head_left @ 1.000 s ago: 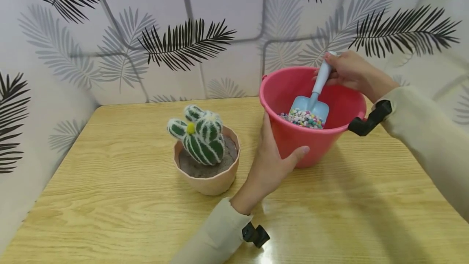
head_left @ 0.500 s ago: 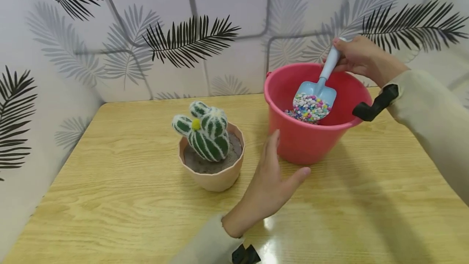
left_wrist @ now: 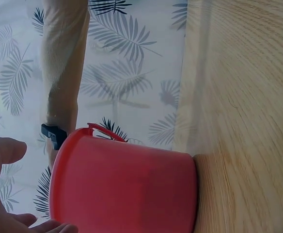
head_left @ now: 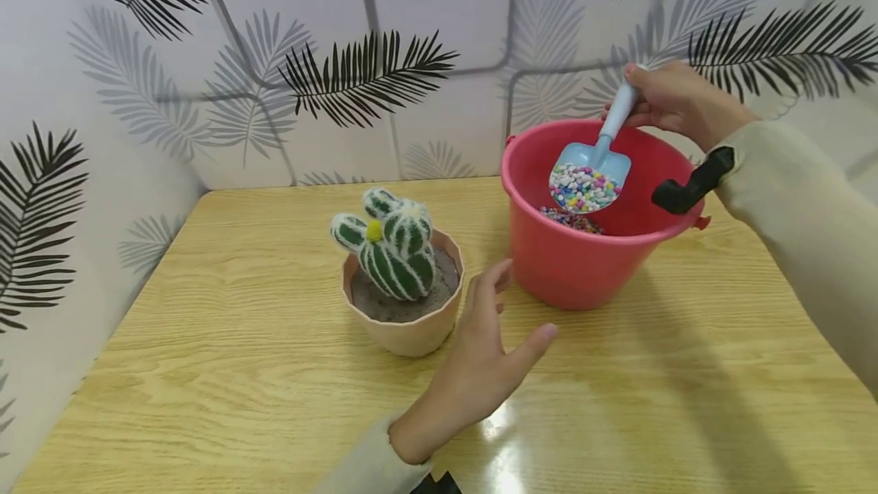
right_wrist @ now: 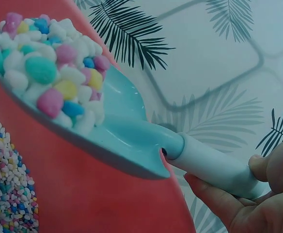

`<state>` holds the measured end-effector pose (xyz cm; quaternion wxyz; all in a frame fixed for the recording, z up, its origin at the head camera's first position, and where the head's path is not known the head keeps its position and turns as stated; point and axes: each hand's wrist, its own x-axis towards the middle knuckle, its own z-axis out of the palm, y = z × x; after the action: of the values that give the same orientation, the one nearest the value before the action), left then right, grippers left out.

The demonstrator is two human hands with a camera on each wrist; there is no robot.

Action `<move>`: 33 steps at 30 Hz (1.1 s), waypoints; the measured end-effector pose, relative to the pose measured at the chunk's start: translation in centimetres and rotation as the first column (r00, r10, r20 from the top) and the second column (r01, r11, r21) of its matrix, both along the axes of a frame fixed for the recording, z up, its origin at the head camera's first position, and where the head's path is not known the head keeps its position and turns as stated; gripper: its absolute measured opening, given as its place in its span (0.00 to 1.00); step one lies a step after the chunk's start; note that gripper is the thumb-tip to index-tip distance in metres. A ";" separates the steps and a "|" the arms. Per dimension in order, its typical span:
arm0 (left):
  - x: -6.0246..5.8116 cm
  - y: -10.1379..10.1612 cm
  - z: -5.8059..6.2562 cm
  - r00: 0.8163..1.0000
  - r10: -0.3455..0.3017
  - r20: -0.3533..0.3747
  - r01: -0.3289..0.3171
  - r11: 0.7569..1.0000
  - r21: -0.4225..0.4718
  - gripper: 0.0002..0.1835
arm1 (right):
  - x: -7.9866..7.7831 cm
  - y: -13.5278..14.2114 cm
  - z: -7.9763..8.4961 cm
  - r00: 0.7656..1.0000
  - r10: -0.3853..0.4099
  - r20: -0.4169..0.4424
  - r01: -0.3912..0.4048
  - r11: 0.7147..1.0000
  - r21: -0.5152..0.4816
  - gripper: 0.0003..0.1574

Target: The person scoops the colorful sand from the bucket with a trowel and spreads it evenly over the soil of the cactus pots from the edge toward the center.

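Observation:
My right hand (head_left: 675, 101) grips the pale handle of a light blue shovel (head_left: 595, 158) over the mouth of a red bucket (head_left: 583, 269). In the right wrist view the shovel's blade (right_wrist: 124, 94) carries a heap of multicoloured pebbles (right_wrist: 49, 68). More small pebbles (right_wrist: 8, 189) lie in the bottom of the bucket. My left hand (head_left: 473, 360) holds nothing; its thumb and fingers are spread, between the bucket and a cactus in a pot. The left wrist view shows the bucket's side (left_wrist: 127, 189) just beyond those fingers.
A fuzzy green cactus (head_left: 398, 250) stands in soil in a pale peach pot (head_left: 411, 335), left of the bucket. Both stand on a wooden table (head_left: 226, 341). Behind the table rises a leaf-patterned backdrop (head_left: 446, 14).
The shovel has risen from the pebbles inside the bucket, loaded. My left hand has let go of the bucket's side and drawn back toward the front left.

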<state>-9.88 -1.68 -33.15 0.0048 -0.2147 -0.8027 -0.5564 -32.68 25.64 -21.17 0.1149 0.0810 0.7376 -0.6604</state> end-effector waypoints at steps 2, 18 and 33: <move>0.2 -0.3 0.0 1.000 0.009 -0.011 -0.009 1.000 0.009 0.38 | -0.2 -0.2 0.1 1.000 -0.017 0.010 0.018 1.000 -0.009 0.21; 1.9 -4.2 -0.5 0.995 0.097 -0.014 -0.097 0.995 0.007 0.34 | -0.6 -1.3 0.1 0.999 -0.035 0.039 0.036 0.999 -0.020 0.32; 3.0 -7.8 -1.2 0.957 0.204 -0.206 -0.220 0.974 -0.058 0.28 | -4.6 -0.9 -1.2 0.998 -0.034 -0.043 0.035 0.999 0.028 0.36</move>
<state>-6.88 -9.45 -34.33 0.1358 -0.1816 -0.8384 -0.4957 -37.25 24.73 -22.38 0.0865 0.0810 0.7478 -0.6532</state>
